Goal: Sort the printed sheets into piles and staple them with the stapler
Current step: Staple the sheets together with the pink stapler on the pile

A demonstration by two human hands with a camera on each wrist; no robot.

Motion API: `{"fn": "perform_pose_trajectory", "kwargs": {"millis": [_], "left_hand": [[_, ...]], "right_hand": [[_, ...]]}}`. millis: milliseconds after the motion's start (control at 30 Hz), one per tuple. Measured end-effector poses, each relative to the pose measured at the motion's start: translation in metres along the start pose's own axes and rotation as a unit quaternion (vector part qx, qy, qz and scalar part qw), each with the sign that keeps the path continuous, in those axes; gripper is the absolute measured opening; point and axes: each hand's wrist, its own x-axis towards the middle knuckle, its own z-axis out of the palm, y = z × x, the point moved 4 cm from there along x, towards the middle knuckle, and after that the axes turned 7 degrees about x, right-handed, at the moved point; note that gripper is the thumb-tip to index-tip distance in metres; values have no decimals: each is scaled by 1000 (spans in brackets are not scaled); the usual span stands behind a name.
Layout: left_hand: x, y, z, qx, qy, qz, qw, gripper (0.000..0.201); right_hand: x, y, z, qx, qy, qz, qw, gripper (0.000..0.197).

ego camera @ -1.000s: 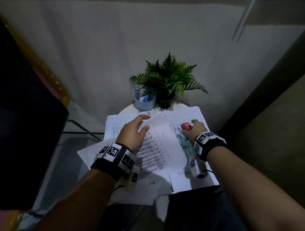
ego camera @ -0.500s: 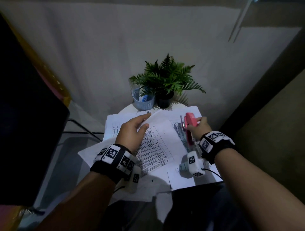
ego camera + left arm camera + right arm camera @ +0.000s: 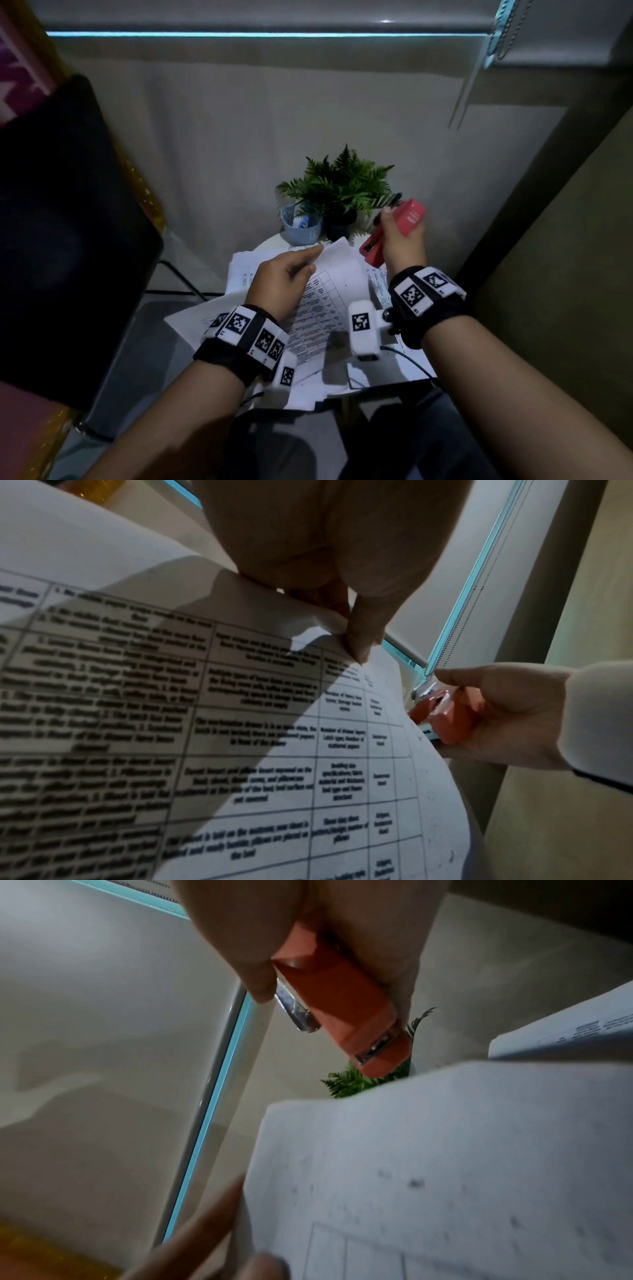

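Printed sheets (image 3: pixel 329 301) with tables of text lie spread over a small white table (image 3: pixel 274 241). My left hand (image 3: pixel 291 274) pinches the top corner of the uppermost set of sheets (image 3: pixel 260 723) and lifts it off the pile. My right hand (image 3: pixel 399 240) grips a red stapler (image 3: pixel 394 233) in the air, just right of that raised corner. In the right wrist view the stapler (image 3: pixel 342 1015) points down at the corner of the sheets (image 3: pixel 428 1164). The left wrist view shows the stapler (image 3: pixel 445 715) close beside the paper's edge, in my right hand (image 3: pixel 507 712).
A potted fern (image 3: pixel 342 188) and a small blue basket (image 3: pixel 301 228) stand at the back of the table, close behind the stapler. A dark chair (image 3: pixel 61 222) is at the left. A wall with a blind (image 3: pixel 308 102) stands behind, and my legs are below the table.
My right hand has picked the stapler up off the sheets and raised it up and to the right. My left hand has kept its hold and lifted the corner a little higher.
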Motion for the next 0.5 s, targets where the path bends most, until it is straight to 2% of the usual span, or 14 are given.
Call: {"fn": "perform_pose_trajectory", "kwargs": {"millis": [67,267,400,500], "left_hand": [[-2,4,-1,7,5,10,1000,31],[-15,24,-7,14,11,56,998,32],[-23,32,-9,11,17,66,998,33],[-26,37,-10,38,15,80,996,33]], "right_hand": [[-8,2,4,-17,-10,3,1000,44],[-37,1,18,-53,-19,-20,998,61],[-47,-4,19,-63,-4,-29,998,48],[-48,-9,17,-68,9,-43,997,49]]}}
